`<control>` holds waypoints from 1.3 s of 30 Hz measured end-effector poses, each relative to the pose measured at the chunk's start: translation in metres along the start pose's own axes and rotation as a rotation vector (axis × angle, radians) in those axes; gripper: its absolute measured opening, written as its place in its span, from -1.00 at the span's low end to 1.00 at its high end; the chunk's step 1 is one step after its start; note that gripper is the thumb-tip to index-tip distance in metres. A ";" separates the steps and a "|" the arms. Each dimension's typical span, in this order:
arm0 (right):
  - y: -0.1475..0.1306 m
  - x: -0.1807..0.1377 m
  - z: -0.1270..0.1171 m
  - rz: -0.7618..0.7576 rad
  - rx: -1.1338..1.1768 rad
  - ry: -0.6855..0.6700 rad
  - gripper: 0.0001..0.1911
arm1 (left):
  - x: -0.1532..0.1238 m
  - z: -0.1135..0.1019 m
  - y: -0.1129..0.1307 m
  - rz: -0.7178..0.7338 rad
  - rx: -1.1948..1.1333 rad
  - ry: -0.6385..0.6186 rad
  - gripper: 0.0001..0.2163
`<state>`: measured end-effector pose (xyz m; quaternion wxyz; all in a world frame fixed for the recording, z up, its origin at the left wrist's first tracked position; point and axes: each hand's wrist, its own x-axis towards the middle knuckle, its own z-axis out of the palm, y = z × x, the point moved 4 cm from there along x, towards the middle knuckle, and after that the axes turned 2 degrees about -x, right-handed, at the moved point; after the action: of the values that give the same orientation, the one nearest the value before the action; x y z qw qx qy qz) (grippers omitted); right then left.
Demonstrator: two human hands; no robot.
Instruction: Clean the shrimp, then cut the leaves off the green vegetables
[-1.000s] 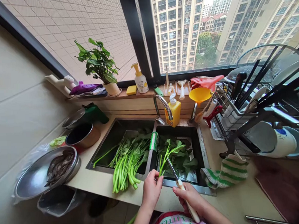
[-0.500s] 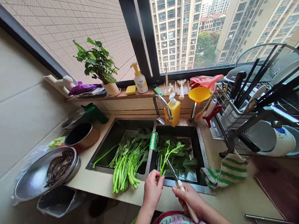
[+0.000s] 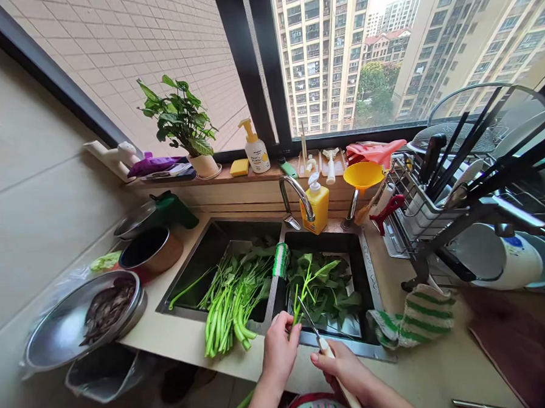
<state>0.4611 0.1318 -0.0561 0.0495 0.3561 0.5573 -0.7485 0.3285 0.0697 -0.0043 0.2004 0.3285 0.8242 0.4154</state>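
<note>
Pinched in my left hand (image 3: 280, 345) is a leafy green stem (image 3: 299, 291), upright over the front of the right basin. My right hand (image 3: 347, 367) grips a knife (image 3: 324, 347) by its pale handle; the narrow blade slants up and left, its tip at the stem. Whether the edge touches the stem I cannot tell. Below the stem, loose dark green leaves (image 3: 341, 295) lie in the right basin. A bunch of leafy greens (image 3: 227, 310) rests in the left basin, its thick stalks hanging over the front rim.
A faucet (image 3: 297, 193) arches behind the double sink (image 3: 277, 292). At left stand a metal bowl (image 3: 46, 337) with dark contents and a pot (image 3: 172, 252). A dish rack (image 3: 405, 221) and a striped cloth (image 3: 427, 317) are at right. A lined bin (image 3: 101, 374) sits below the counter.
The knife tip has moved slightly left and down along the stem. Both hands keep their hold, and the view has shifted a little.
</note>
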 end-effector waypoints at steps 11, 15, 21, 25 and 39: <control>0.009 0.000 0.005 0.127 0.237 0.027 -0.51 | 0.003 0.008 -0.014 -0.234 -0.331 -0.085 -0.71; 0.023 0.000 -0.008 0.230 0.276 0.034 -0.54 | 0.013 -0.034 -0.020 -0.385 -0.670 -0.007 -0.65; 0.028 0.005 -0.011 0.251 0.296 -0.040 -0.55 | -0.014 -0.101 -0.070 -0.476 -1.005 0.215 -0.64; 0.025 0.012 0.001 0.257 0.337 -0.019 -0.55 | -0.051 -0.092 -0.092 -0.456 -1.003 0.096 -0.69; -0.039 0.050 0.061 0.230 0.329 0.156 -0.65 | 0.119 -0.263 -0.128 -0.353 -0.503 0.114 -0.87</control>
<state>0.3768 0.1098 -0.0468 0.0324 0.4776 0.3855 -0.7888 0.0377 -0.0474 0.0359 0.2977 0.0967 0.7497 0.5830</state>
